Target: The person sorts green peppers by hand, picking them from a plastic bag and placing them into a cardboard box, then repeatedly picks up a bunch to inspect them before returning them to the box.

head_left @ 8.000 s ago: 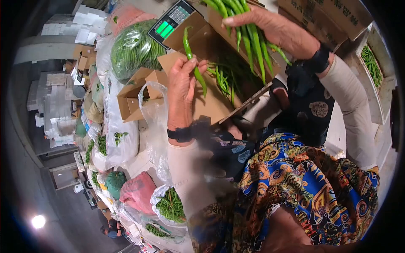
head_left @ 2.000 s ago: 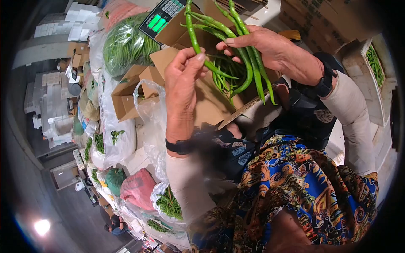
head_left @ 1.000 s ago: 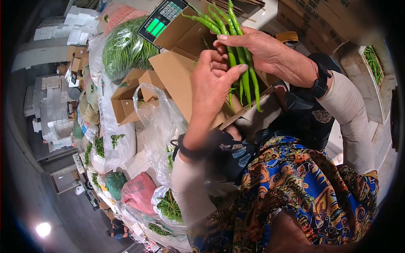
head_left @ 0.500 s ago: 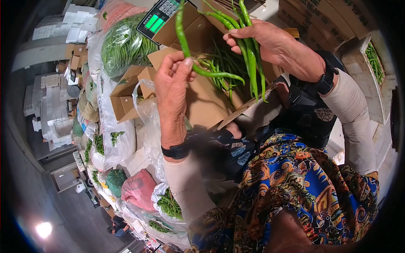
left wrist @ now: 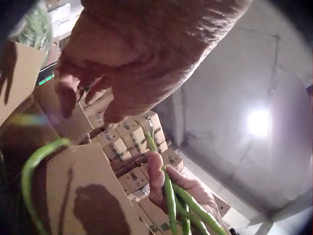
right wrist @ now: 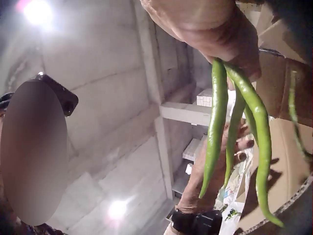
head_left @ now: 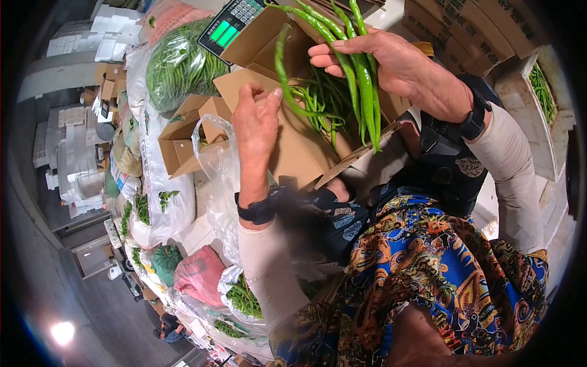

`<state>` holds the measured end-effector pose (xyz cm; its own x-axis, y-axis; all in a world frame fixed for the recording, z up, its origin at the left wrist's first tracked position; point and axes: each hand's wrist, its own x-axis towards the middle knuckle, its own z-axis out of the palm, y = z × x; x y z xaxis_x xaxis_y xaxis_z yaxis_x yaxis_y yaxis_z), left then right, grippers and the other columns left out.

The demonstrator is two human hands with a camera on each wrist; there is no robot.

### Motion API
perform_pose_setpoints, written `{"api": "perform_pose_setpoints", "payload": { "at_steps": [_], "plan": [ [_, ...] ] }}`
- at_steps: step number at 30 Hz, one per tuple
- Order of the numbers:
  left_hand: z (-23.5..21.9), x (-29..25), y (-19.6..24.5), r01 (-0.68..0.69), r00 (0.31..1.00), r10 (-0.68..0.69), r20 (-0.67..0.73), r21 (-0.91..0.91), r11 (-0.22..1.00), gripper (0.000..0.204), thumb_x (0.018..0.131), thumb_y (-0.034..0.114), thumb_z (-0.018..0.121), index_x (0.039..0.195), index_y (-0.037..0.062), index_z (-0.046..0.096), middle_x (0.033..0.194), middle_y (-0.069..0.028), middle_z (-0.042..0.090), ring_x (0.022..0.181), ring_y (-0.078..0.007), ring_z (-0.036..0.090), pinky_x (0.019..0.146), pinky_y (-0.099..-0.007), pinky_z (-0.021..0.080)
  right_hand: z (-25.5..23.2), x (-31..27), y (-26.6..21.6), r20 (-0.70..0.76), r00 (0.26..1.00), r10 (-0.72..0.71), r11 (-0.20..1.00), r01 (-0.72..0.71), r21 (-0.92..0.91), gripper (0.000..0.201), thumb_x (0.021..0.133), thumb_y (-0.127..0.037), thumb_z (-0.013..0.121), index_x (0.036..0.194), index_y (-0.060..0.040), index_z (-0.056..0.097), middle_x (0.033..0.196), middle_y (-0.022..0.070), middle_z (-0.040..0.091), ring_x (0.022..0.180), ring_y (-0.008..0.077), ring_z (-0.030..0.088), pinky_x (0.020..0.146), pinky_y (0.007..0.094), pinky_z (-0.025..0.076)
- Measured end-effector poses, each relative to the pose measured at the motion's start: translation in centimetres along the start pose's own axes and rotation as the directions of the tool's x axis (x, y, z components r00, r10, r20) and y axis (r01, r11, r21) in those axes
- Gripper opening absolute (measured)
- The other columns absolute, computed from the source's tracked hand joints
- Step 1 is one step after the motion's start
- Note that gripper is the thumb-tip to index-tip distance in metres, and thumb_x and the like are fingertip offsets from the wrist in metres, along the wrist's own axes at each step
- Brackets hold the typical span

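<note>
My right hand [head_left: 406,70] holds several long green chili peppers [head_left: 365,92] between thumb and fingers, above an opened cardboard box [head_left: 293,153]. In the right wrist view these chili peppers [right wrist: 261,147] hang down from the fingers. My left hand [head_left: 257,125] is over the box's left flap, its fingers loosely bent with nothing in them. Just beyond its fingertips a single curved chili pepper [head_left: 280,68] is in the air, blurred. The left wrist view shows this chili pepper [left wrist: 28,171] apart from the left hand [left wrist: 127,63]. More chili peppers [head_left: 321,101] lie inside the box.
A scale with a green display [head_left: 229,27] stands behind the box. To the left are a clear bag of chili peppers [head_left: 183,70], a smaller open carton [head_left: 183,153] and a clear plastic bag [head_left: 220,162]. A crate [head_left: 556,144] stands far right, near printed cartons [head_left: 471,30].
My left hand went to the bunch in the right hand, drew back left with one chili pepper, and has now let it go over the box. The right hand keeps its bunch.
</note>
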<state>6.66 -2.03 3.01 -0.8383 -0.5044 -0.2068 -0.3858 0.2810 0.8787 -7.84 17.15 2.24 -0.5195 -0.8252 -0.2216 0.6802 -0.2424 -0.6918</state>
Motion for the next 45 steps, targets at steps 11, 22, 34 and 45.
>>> {"api": "perform_pose_setpoints", "payload": {
  "at_steps": [11,22,34,45],
  "plan": [
    [6.5,-0.5,2.3,-0.153,0.977,0.2,0.08,-0.394,0.906,0.024,0.08,0.012,0.072,0.095,-0.0012,0.059,0.083,-0.0031,0.061,0.071,-0.0054,0.053,0.063,-0.0201,0.044,1.7,0.0,1.8,0.024,0.999,-0.025,0.999,0.024,0.046,0.03,0.09,-0.009,0.053,0.118,0.0001,0.05,0.112,0.0138,0.059,0.099,0.0217,0.06,0.086,0.0369,0.051],
    [1.2,0.8,0.1,0.035,0.997,-0.012,0.075,-0.317,0.948,0.027,0.087,0.019,0.063,0.107,0.0007,0.06,0.085,-0.0045,0.063,0.068,-0.0071,0.054,0.06,-0.0189,0.044,0.4,-0.1,0.1,-0.197,0.979,-0.051,0.996,0.037,-0.078,0.031,0.092,-0.011,0.053,0.118,0.0053,0.051,0.105,0.0147,0.061,0.088,0.0159,0.063,0.077,0.0245,0.054],
    [5.2,-1.1,2.9,-0.252,0.968,0.253,-0.008,0.06,0.966,0.056,0.079,0.032,0.071,0.118,-0.0013,0.05,0.096,-0.0095,0.06,0.077,-0.0119,0.057,0.059,-0.0234,0.048,0.2,1.1,1.6,-0.217,0.971,-0.095,0.993,0.078,-0.085,0.024,0.091,-0.021,0.057,0.103,-0.0011,0.059,0.089,0.0014,0.056,0.079,0.009,0.051,0.071,0.024,0.045],
    [5.7,-0.5,2.2,-0.03,0.966,0.102,0.237,-0.288,0.957,0.033,0.085,0.011,0.058,0.116,0.0018,0.05,0.092,-0.0083,0.065,0.074,-0.0139,0.063,0.058,-0.0254,0.047,-0.6,1.7,1.2,0.152,0.983,-0.102,0.985,0.121,-0.123,0.028,0.091,-0.019,0.057,0.112,-0.0005,0.053,0.103,0.0057,0.058,0.097,0.0169,0.054,0.084,0.0289,0.045]
  ]
}}
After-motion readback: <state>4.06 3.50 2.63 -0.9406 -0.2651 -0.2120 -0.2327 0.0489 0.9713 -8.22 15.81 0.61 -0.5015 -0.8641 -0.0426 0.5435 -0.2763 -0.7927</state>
